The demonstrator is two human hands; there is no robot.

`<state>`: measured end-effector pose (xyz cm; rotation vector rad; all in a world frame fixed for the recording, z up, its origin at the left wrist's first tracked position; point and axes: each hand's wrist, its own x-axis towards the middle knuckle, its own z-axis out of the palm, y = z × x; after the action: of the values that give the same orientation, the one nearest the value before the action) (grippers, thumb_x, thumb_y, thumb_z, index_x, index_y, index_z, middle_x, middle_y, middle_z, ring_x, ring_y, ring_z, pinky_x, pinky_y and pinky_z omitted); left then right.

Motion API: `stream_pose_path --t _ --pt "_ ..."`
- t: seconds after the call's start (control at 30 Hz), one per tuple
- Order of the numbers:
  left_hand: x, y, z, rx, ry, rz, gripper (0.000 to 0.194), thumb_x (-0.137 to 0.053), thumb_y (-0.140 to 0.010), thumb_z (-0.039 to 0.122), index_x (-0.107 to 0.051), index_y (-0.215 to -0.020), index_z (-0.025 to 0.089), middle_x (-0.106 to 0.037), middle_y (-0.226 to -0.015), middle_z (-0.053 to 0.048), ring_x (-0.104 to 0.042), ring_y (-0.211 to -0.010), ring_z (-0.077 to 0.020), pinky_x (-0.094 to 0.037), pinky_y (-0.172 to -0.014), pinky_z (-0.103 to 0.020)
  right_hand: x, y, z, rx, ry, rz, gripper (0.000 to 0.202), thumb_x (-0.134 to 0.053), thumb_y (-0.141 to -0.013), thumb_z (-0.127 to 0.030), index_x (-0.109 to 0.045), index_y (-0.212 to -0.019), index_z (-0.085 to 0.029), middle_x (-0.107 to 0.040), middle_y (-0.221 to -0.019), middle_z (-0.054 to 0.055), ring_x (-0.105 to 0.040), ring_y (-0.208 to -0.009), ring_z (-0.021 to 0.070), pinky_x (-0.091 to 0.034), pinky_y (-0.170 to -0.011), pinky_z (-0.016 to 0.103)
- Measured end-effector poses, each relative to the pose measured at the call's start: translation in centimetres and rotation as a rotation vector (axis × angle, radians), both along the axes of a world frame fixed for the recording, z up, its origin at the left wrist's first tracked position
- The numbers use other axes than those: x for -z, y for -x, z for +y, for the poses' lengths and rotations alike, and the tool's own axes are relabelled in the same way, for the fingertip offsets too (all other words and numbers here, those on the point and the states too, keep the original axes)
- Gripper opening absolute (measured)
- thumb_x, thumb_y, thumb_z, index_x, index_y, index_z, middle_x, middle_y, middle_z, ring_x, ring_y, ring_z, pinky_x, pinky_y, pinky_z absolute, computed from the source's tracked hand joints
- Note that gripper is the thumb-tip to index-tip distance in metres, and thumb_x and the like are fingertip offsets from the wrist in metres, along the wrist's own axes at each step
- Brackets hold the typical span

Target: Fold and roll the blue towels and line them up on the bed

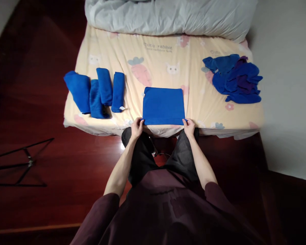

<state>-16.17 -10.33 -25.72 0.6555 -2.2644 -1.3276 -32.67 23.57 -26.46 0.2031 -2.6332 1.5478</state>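
A blue cloth towel (164, 104) lies flat in front of me at the near edge of the bed, with a narrow strip folded over along its near side. My left hand (137, 127) pinches the near left corner of that strip. At the near right corner, my right hand (189, 127) grips it in the same way between thumb and fingers. A small white tag sticks out at the towel's upper left. To the left lie several rolled or folded blue towels (105, 86). A crumpled heap of blue and purple cloths (236, 80) rests on the right.
The bed (163, 64) has a yellow sheet printed with rabbits and carrots. A pale grey quilt (168, 17) is bunched along its far side. On the dark red floor at left stand black tripod legs (28, 163). A pale wall (290, 85) borders the right.
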Motion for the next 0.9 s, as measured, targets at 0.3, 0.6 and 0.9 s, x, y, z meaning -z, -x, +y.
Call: stream_pose_path --t 0.3,0.6,0.9 --pt "0.3 0.2 -0.2 -0.059 -0.042 0.002 0.043 -0.068 -0.098 0.060 -0.075 -0.102 0.018 -0.081 -0.096 -0.011 -0.077 -0.088 -0.0245 -0.062 -0.087 -0.037 0.4 0.1 -0.3 0.069 0.016 0.026 0.060 -0.069 -0.090 -0.075 -0.076 -0.096 -0.016 -0.072 -0.077 0.007 -0.065 -0.070 0.0199 -0.059 -0.073 0.033" --pt "1.2 1.2 0.6 -0.165 -0.004 -0.005 0.040 -0.064 -0.100 0.059 -0.074 -0.099 0.020 -0.079 -0.093 -0.010 -0.074 -0.083 -0.0238 -0.061 -0.085 -0.038 0.7 -0.1 -1.1 0.160 -0.096 0.097 0.052 -0.070 -0.095 -0.068 -0.079 -0.095 -0.017 -0.078 -0.084 0.012 -0.073 -0.075 0.0254 -0.062 -0.083 0.039" --pt "1.3 1.1 1.1 -0.168 0.112 0.020 0.041 -0.059 -0.105 0.057 -0.074 -0.101 0.019 -0.075 -0.093 -0.010 -0.070 -0.083 -0.0223 -0.059 -0.084 -0.037 0.9 -0.1 -1.8 0.205 -0.161 0.143 0.048 -0.069 -0.099 -0.064 -0.081 -0.096 -0.018 -0.081 -0.086 0.013 -0.077 -0.078 0.0262 -0.063 -0.084 0.037"
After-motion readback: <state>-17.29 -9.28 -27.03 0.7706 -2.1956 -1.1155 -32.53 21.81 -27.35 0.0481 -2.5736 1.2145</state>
